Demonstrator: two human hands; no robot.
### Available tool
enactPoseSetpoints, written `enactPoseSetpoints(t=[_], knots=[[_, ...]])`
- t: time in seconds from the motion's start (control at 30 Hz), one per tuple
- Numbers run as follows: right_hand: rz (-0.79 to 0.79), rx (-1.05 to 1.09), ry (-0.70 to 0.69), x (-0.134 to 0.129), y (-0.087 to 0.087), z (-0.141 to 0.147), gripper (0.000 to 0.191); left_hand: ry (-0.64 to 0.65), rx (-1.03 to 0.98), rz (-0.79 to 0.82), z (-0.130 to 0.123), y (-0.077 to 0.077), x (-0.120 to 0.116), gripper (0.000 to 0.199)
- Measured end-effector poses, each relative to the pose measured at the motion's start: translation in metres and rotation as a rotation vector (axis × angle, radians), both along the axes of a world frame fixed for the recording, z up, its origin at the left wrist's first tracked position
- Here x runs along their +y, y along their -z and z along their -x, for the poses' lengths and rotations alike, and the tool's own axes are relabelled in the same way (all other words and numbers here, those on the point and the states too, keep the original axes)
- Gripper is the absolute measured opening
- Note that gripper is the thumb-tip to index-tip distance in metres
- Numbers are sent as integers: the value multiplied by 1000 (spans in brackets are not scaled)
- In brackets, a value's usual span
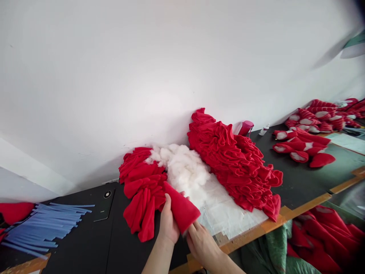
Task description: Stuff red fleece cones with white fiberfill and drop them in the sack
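Observation:
A red fabric cone (182,207) is held over the table's front part, its narrow end pointing up and left. My left hand (168,220) is wrapped round its left side, thumb on top. My right hand (201,239) is at the cone's wide lower end, fingers curled together. Its fingertips are hidden at that opening, and I cannot make out what they hold. Just beyond the cone lies a heap of white fluffy stuffing (185,167). Red fabric pieces (142,190) are piled to the left of the stuffing.
A large stack of red fabric pieces (234,160) stands on the right. Left are a dark phone (104,205) and blue strips (48,224). Farther right are a pink cup (245,128), small bottle (264,129), stuffed red pieces (305,146) and striped ones (319,116). A green bag (276,247) hangs below.

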State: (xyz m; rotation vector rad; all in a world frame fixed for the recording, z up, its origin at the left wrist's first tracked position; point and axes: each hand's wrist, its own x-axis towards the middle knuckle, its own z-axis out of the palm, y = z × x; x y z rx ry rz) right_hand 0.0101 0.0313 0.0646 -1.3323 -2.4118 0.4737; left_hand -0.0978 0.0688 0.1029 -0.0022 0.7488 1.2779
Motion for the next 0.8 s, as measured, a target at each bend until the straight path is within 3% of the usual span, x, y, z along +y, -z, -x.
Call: enactPoseSetpoints(t=[0.17,0.4,0.57,0.67,0.8], knots=[[83,80,-33,1,-7,1,47,18,73,-165,-2,7,-11,69],[151,183,-3,-3,-17,-2,33,3,53,-154,-1,6,-10,52],[27,309,8,-8,-18,0,55,-124,57,-58,1,6,-5,51],[91,382,-12,-11,-21,5,66,-173,88,-12,3,7,-3,42],[112,411,-65,-11,-23,11,65,-173,41,37,5,8,-6,23]])
